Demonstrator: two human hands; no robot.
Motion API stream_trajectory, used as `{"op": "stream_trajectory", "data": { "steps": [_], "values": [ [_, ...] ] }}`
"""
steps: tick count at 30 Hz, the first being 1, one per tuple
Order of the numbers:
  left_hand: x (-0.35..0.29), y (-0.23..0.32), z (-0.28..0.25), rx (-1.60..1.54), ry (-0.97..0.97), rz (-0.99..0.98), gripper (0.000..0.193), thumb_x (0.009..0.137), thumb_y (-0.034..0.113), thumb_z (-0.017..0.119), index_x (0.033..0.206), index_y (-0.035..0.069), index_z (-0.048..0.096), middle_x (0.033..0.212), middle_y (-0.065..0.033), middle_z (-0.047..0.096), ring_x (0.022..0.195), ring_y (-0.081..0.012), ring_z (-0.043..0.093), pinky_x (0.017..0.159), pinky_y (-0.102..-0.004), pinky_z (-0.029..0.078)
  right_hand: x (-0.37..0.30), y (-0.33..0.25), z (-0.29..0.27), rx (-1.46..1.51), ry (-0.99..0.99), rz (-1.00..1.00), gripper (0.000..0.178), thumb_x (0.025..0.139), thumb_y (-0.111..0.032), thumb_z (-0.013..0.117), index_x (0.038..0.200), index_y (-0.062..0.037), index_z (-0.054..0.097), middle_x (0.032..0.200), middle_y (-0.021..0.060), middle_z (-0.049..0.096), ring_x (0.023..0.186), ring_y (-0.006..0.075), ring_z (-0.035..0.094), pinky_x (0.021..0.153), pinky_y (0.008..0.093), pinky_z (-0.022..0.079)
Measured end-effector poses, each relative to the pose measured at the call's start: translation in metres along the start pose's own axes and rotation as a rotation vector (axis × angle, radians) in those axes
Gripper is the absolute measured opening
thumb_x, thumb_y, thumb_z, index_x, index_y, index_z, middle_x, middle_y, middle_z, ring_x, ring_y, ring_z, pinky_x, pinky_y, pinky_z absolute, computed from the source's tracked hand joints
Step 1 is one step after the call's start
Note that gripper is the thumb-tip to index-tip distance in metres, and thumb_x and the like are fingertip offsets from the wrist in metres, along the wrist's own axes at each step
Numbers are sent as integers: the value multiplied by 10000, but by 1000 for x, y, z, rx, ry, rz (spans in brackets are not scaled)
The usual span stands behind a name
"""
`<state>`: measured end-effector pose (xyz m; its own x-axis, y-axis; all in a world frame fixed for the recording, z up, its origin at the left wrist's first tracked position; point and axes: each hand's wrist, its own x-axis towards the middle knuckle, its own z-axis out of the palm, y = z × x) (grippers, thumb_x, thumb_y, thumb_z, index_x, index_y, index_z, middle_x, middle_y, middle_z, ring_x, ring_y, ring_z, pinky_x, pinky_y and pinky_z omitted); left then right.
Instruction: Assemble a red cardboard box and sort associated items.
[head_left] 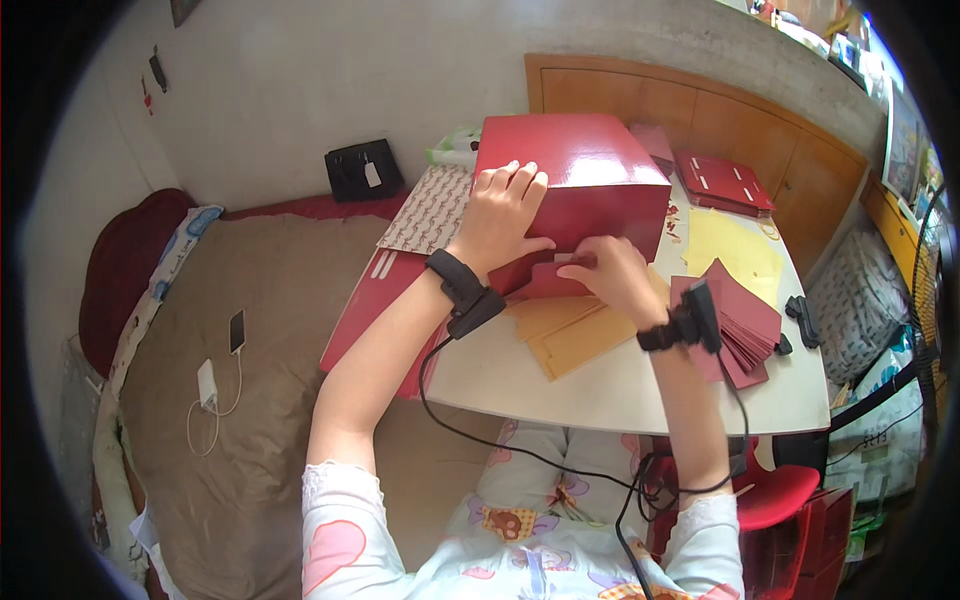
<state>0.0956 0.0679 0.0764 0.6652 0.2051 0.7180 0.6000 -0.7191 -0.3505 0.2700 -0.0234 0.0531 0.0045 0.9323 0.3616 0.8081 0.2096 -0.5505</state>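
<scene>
A large glossy red cardboard box (575,150) stands on the white table. My left hand (507,212) grips its near left edge, with the fingers over the top and the thumb against the front side. At the lower front of the box, my right hand (612,272) is closed, pinching a small red card flap (553,281) between thumb and fingers. Whether this flap is joined to the box, I cannot tell. Tan cardboard pieces (570,335) lie just under and in front of both hands. Both wrists wear black straps with cables.
Fanned dark red cards (742,325), yellow sheets (735,250) and stacked red boards (725,183) lie on the table's right. Patterned board (428,208) and red board (375,300) lie at left. A bed (270,330) with a phone stands left. Cables hang across my lap.
</scene>
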Motion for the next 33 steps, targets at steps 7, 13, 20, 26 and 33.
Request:
{"op": "stream_trajectory", "data": {
  "steps": [7, 13, 20, 26, 33],
  "values": [
    [5, 5, -1, -7, 4, 10, 821, 545, 450, 804, 1173, 37, 473, 1187, -124, 514, 1118, -302, 483, 931, -422, 380, -55, 28, 51, -53, 865, -4, 453, 680, -290, 791, 917, -27, 508, 714, 68, 505, 599, 254, 516, 552, 385, 434],
    [7, 5, -1, -25, 9, 22, 818, 548, 448, 807, 1171, 39, 471, 1185, -123, 518, 1111, -301, 485, 929, -423, 378, -55, 43, 70, 454, 711, 345, 542, 718, -304, 785, 1030, -42, 427, 743, 24, 503, 672, 154, 551, 527, 326, 442],
    [6, 2, -4, -33, 27, 25, 825, 525, 458, 811, 1159, 44, 485, 1166, -119, 516, 1095, -288, 487, 910, -407, 377, -43, 5, 74, 1431, 352, 636, 660, 773, -449, 702, 1162, -12, 398, 1131, 52, 482, 989, 134, 497, 715, 427, 462],
    [8, 3, -5, -69, 16, 37, 780, 560, 433, 802, 1153, 37, 484, 1165, -122, 522, 1097, -289, 489, 906, -409, 378, -17, 18, 95, 1359, 461, 662, 818, 752, -534, 672, 1260, 32, 372, 1231, 99, 467, 1111, 208, 469, 908, 368, 415],
    [2, -4, -8, -73, 52, 46, 730, 585, 356, 814, 1154, 45, 478, 1118, -135, 555, 1022, -315, 542, 864, -422, 411, 3, 7, 95, 665, 647, 945, 1214, 588, -740, 650, 1255, 199, 267, 1270, 333, 366, 1219, 404, 368, 1016, 412, 329]
  ]
}}
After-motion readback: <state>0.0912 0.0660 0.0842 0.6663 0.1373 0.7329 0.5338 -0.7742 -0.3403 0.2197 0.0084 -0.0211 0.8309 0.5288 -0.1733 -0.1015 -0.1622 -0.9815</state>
